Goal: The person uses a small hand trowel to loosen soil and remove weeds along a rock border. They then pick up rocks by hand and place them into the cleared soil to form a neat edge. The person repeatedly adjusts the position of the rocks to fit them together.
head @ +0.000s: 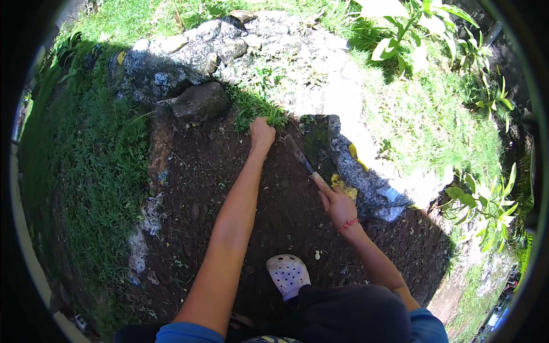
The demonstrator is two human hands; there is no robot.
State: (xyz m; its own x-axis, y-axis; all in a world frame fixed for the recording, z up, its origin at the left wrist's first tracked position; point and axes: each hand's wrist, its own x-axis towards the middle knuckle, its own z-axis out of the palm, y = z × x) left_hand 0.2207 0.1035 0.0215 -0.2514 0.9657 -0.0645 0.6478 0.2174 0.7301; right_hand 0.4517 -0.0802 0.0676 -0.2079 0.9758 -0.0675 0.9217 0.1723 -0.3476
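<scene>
My left hand (262,132) is closed at the lower edge of a green grass tuft (253,107), its fingers round some of the blades. To its right, my right hand (339,203) grips the handle of a long-bladed knife (302,156), perhaps a machete. The blade slants up and left over dark soil, its tip a short way right of my left hand and apart from it. A red cord bracelet (348,224) circles my right wrist.
A dark rock (201,102) lies left of the tuft, against a pale stone border (279,38). Yellow-marked stone (344,186) is beside my right hand. Grass (94,171) grows at the left, leafy plants (484,201) at the right. My pale perforated clog (288,274) rests on the soil.
</scene>
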